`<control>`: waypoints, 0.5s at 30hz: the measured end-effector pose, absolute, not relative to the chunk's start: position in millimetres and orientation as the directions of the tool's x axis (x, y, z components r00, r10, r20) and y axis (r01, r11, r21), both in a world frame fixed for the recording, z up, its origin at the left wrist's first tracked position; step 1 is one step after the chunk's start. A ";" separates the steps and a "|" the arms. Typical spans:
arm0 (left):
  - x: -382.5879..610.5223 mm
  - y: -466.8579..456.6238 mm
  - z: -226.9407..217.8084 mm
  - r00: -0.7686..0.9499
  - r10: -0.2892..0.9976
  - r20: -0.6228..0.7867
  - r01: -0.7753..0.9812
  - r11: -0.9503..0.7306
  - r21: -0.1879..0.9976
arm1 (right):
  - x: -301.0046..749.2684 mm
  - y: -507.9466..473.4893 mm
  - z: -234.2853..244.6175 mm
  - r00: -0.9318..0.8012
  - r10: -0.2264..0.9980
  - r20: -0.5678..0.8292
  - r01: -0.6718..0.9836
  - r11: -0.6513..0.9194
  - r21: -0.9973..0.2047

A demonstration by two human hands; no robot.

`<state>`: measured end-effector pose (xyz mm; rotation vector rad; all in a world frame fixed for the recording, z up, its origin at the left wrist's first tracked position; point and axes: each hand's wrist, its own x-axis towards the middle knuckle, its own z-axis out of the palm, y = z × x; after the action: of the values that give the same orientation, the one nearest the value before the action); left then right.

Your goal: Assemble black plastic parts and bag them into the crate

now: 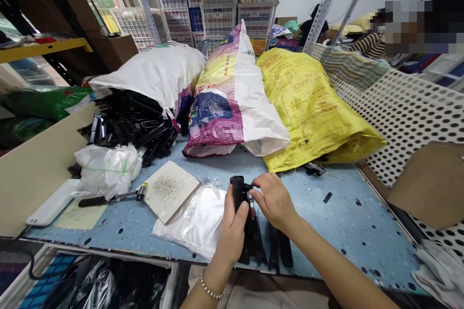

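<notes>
Grip: our left hand (232, 229) clenches a black plastic part (238, 192), our right hand (275, 201) pinches its top.
Lower centre: two more black plastic bars (274, 251).

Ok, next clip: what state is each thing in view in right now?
Left hand: closed around a black plastic part, wearing a beaded bracelet
Right hand: pinching that part's top
White woven sack: lying on its side, black plastic pieces heaped at its end
Yellow woven sack: lying down, bulging
White plastic bag: lying flat, crumpled
</notes>
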<state>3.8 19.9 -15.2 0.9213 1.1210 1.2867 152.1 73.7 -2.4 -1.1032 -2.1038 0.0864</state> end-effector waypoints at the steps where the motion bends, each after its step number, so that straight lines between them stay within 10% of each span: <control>1: 5.9 16.6 -14.2 -0.054 0.993 -0.101 -0.236 0.086 0.968 | 153.2 79.8 -6.0 -0.380 0.700 0.604 0.686 0.651 -0.323; 8: -3.1 27.7 -8.3 -0.055 0.968 -0.246 -0.264 0.224 0.938 | 153.6 72.0 -16.7 -0.490 0.722 0.489 0.597 0.686 -0.415; 15: -17.2 46.0 -9.5 -0.124 0.923 -0.365 -0.292 0.318 0.902 | 139.8 32.1 -39.3 -0.692 0.485 0.534 0.512 0.852 -0.111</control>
<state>-17.2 46.0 -9.5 0.6650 1.2777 1.1815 139.8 32.1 -39.3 -0.7257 -2.4608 -0.0623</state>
